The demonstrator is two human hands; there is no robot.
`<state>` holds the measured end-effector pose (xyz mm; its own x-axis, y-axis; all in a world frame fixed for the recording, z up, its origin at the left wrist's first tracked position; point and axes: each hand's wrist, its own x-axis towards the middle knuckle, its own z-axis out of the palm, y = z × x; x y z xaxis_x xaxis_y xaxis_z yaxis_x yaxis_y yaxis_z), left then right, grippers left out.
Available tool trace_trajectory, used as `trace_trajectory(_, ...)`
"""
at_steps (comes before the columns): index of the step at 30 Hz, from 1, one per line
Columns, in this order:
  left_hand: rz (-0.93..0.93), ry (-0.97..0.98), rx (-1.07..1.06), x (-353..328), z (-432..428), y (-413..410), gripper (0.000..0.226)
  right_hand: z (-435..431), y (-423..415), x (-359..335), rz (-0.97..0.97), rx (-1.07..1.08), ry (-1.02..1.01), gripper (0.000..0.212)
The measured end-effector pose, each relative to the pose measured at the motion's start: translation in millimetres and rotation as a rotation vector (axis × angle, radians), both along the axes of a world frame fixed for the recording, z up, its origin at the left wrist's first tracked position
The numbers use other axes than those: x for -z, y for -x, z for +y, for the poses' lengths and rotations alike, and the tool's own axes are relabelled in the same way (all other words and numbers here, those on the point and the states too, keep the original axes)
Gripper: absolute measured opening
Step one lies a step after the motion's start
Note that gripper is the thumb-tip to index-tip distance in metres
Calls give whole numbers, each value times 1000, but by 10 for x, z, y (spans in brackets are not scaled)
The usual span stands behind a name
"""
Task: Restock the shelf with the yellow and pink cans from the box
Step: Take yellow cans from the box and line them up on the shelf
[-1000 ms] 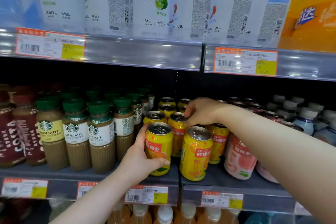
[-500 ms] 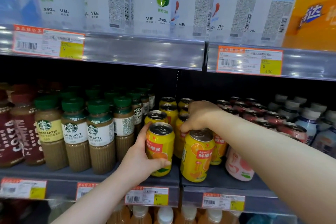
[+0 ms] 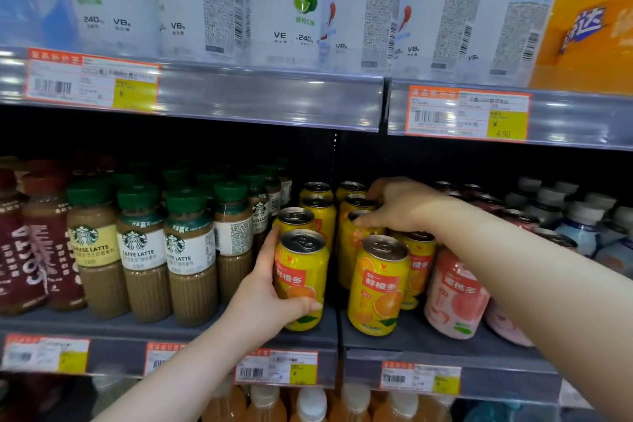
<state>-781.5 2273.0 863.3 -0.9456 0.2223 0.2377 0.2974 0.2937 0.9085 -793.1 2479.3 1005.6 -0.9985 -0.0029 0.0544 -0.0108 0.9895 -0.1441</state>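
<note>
1. The left hand [image 3: 263,298] wraps around the front yellow can [image 3: 301,279], which stands upright at the grey shelf [image 3: 418,344] edge.
2. Beyond it, the right hand [image 3: 394,205] curls over the top of the rear yellow can [image 3: 349,250].
3. Pink cans [image 3: 455,295] stand under the right forearm; latte bottles [image 3: 142,250] are left of the left hand.

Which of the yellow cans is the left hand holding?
The front can of the leftmost yellow row, beside the latte bottles; the left hand grips its lower half.

Shelf [image 3: 416,341]: grey, price tags [image 3: 275,367] along its front edge.
Left: dark red bottles [image 3: 30,243], then green-capped latte bottles [image 3: 144,250].
Centre: yellow cans [image 3: 378,284], upright, in rows.
Right: pink cans [image 3: 455,295], white-capped bottles [image 3: 582,226] beyond.
</note>
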Motion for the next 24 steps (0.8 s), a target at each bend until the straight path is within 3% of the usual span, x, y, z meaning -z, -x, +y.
trace_trajectory(3,-23,9,-5,6,-12,8,117,146,-285,-44,82,-69,55,66)
trace_trajectory(7,-51,18,1,-36,-14,40,120,236,-601,237,-34,-85,-41,94)
trace_trajectory(13,-101,33,40,-87,-29,76,128,224,-552,500,87,-149,118,87)
trace_trajectory(20,-109,0,50,2,24,32,90,178,-484,525,89,-174,150,88)
trace_trajectory(24,-84,7,57,-15,73,-23,103,181,-492,525,93,-175,144,90)
